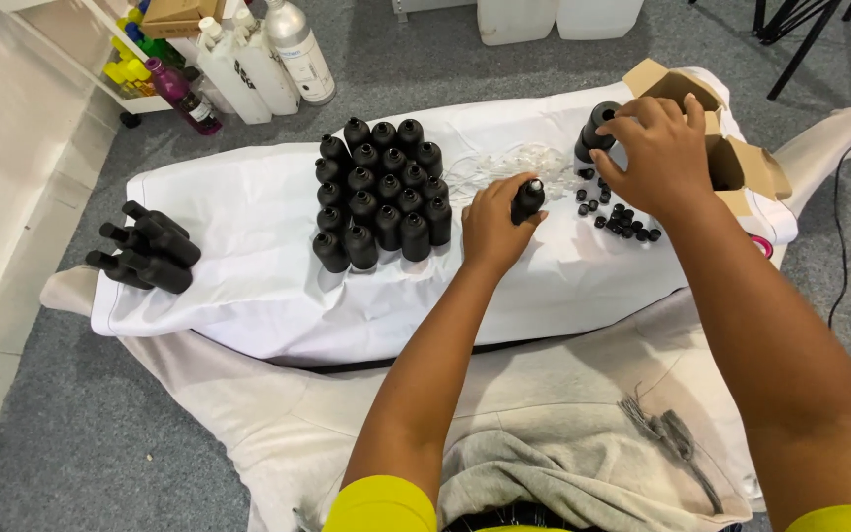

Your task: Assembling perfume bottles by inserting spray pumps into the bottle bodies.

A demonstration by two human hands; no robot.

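- My left hand (490,225) wraps its grip around a small black bottle (527,199), mid-scene on the white cloth (248,246).
- My right hand (654,148) hovers over loose black caps (622,219), far right; whether its grip is closed I can't tell.
- Standing black bottles (381,192) cluster just left.

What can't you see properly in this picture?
Head view only:
- The small black plastic bottle: its lower part is hidden inside the left hand.
- Whatever lies under the right hand: covered by the palm and fingers.
- Inside the open brown cardboard box: blocked by the right hand and flaps.
- The clear plastic pieces: too small and blurred to identify.
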